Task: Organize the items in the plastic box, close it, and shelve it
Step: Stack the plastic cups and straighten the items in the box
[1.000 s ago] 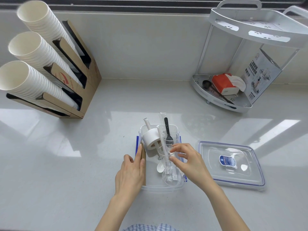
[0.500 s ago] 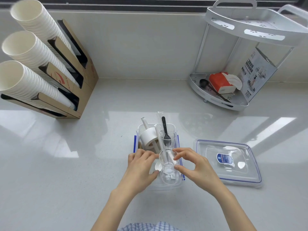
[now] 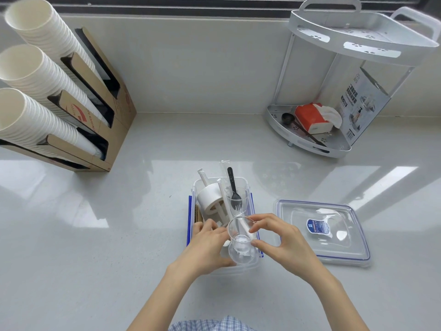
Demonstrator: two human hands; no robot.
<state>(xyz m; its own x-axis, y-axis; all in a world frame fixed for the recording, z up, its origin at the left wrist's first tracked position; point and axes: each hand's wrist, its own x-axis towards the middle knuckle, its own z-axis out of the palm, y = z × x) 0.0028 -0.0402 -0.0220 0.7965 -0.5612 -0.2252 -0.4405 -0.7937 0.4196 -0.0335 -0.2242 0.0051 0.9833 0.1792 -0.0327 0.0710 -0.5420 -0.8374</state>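
Pale grey counter is seen from above, its near edge cut off by the frame. Paper cups are stacked in a cardboard holder at the far left corner; a white corner shelf stands at the far right. Near the front edge, the open plastic box is partly hidden by both hands. A clear cup is gripped by the left hand and pinched by the right hand. The lid lies just beside.
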